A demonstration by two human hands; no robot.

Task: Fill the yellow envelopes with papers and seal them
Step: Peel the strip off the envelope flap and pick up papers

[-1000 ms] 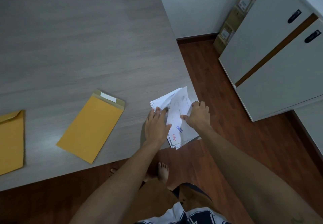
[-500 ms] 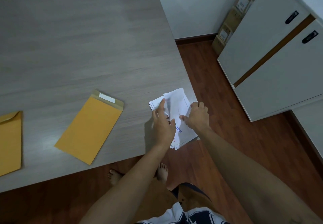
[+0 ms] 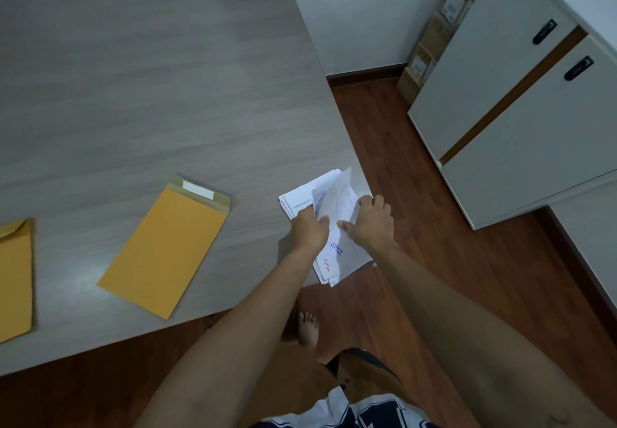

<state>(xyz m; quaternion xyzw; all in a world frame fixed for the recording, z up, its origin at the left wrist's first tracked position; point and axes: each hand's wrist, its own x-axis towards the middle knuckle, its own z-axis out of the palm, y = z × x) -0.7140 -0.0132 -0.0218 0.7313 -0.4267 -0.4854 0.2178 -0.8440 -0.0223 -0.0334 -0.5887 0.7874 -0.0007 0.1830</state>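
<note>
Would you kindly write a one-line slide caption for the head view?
Both hands, left hand and right hand, lift sheets from the paper stack beside a yellow envelope.

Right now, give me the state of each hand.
Left hand: closed on the stack of white papers.
Right hand: fingers pinching the lifted top sheet of that stack.
</note>
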